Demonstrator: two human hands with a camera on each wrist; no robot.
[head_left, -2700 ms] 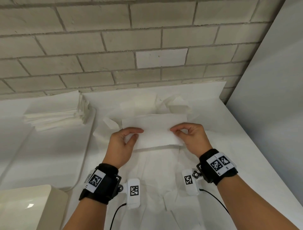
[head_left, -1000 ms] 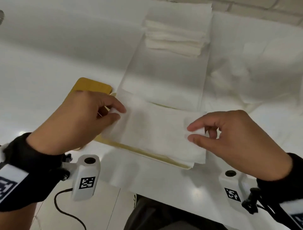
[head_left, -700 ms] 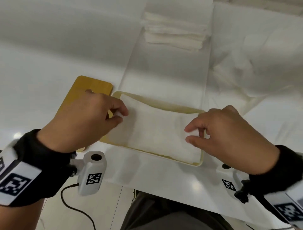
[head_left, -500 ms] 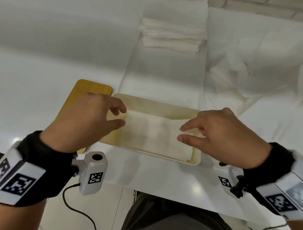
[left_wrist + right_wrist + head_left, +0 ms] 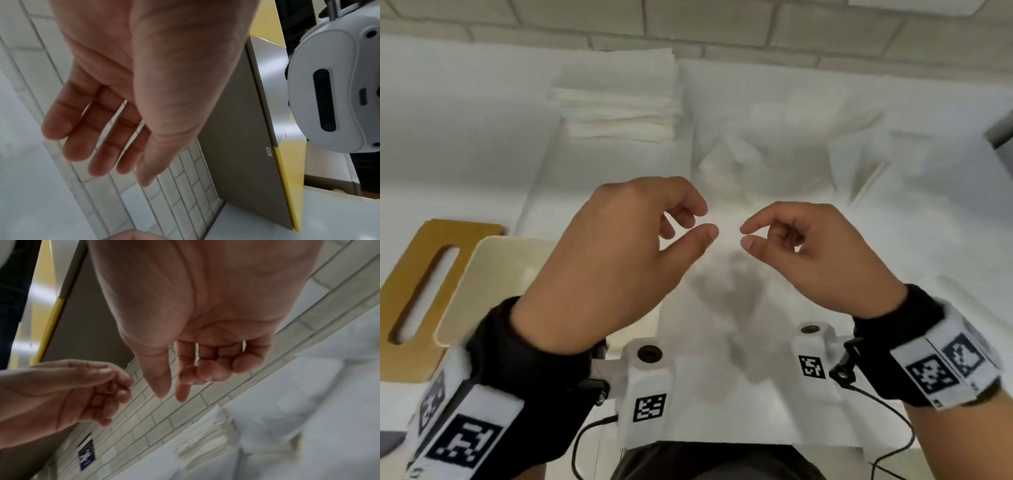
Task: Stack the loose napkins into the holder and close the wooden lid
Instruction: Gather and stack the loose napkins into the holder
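Mostly blurred loose napkins [image 5: 774,150], holder [image 5: 493,274] half hidden by left hand [image 5: 616,260], both hands empty, fingers relaxed.

- The lid [image 5: 417,287] is golden-brown wood.
- The holder [image 5: 493,274] is pale cream.
- The napkins [image 5: 619,102] in the neat pile are white; so are the loose ones [image 5: 774,144] strewn beside it.
- The bench [image 5: 448,144] is white.
- The wall [image 5: 722,27] is pale grey-beige brick with darker joints.
- The wristbands [image 5: 510,370] are black, with white tags printed in black square codes.
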